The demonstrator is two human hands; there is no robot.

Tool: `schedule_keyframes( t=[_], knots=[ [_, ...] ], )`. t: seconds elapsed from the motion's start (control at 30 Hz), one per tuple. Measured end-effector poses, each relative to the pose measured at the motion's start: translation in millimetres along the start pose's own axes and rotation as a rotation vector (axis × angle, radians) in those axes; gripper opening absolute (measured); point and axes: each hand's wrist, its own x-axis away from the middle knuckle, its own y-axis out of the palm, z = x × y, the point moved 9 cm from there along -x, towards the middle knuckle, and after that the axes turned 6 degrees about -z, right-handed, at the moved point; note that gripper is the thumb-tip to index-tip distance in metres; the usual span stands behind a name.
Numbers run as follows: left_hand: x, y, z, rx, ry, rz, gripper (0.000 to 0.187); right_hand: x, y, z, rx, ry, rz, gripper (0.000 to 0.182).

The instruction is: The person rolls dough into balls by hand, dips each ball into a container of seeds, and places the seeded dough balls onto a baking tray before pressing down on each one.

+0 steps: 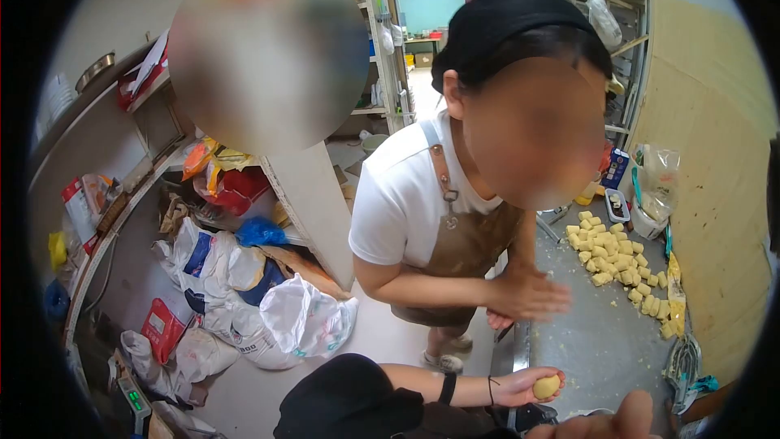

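My left hand (526,386), at the end of a black sleeve with a dark band on the wrist, cups a smooth yellow dough ball (547,387) near the front edge of the metal table (581,341). At the bottom edge of the view, my right hand (605,425) is only partly visible. Its fingers look apart, and nothing shows in them. Farther up the table lies a pile of cut yellow dough pieces (609,254), away from both hands.
Across the table corner, a co-worker in an apron presses their hands (528,297) together. A whisk (684,362), a spatula (676,293) and a small plastic tub (617,206) line the table's wall side. Sacks (244,317) fill the floor at left, beside shelves.
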Motion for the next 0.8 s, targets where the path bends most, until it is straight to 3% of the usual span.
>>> schedule_keyframes(
  t=[0.13,0.8],
  knots=[
    [0,-1,-5,0.008,-0.016,-0.012,0.021,2,0,1,-0.076,0.026,-0.019,0.065],
    [-11,11,-14,-0.008,-0.066,-0.021,0.022,23,3,-25,0.132,-0.011,0.062,0.041]
  ],
)
